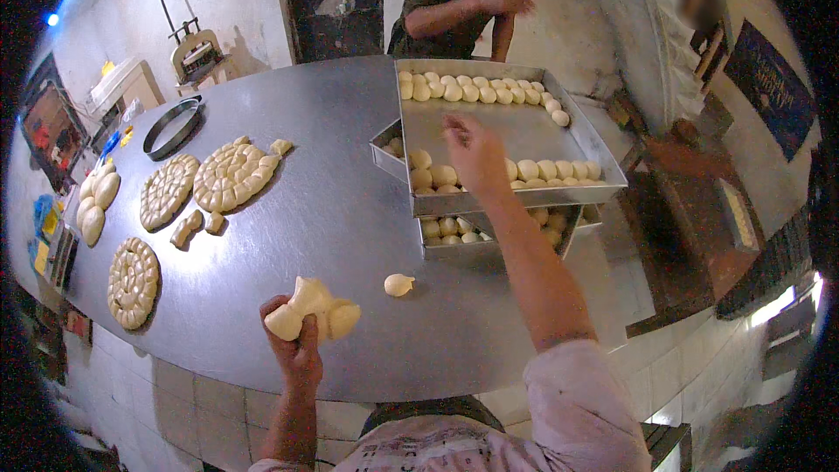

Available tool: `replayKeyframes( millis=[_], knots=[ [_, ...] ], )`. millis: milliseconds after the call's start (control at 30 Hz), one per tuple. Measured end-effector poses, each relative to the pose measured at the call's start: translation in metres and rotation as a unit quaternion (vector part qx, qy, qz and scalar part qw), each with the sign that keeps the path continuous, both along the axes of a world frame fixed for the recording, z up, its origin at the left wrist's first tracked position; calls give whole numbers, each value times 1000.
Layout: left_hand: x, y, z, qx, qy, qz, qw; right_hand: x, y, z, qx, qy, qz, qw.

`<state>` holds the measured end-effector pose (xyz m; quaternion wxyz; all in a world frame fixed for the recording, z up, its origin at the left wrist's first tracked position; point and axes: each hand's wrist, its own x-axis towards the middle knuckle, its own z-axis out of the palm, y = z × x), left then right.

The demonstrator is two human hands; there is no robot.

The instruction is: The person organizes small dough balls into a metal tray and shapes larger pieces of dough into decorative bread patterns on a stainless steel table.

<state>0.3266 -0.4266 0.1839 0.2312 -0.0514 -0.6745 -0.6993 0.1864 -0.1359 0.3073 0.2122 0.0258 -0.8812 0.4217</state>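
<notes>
Low over the near part of the table, my left hand (295, 343) is closed around a lump of pale dough (319, 306) with several bulging lobes. My right hand (474, 156) reaches over a large metal tray (516, 129), its fingers curled; whether they hold anything is hidden. Along the tray's far side runs a double row of round dough balls (472, 90). More dough balls (555, 171) line its near side, close to my right wrist. A single small dough piece (398, 285) with a pinched tip lies on the table between my arms.
Other trays of dough balls (450, 229) sit beneath the top one. On the steel table (262, 253) at left lie scored dough rounds (232, 177), larger dough pieces (96, 197) and a metal ring (173, 127). A co-worker (454, 4) stands across the table.
</notes>
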Motion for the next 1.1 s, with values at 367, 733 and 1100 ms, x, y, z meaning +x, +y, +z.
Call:
replayKeyframes(
  millis=[367,733,1100],
  knots=[
    [-9,67,-43,33,-146,-162,975,215,5,-114,-263,-262,49,927],
    [-14,60,-49,52,-306,-212,927,193,145,-180,203,-86,-370,902],
    [8,96,-20,-26,-363,-265,893,183,190,-193,187,-155,-323,915]
  ],
)
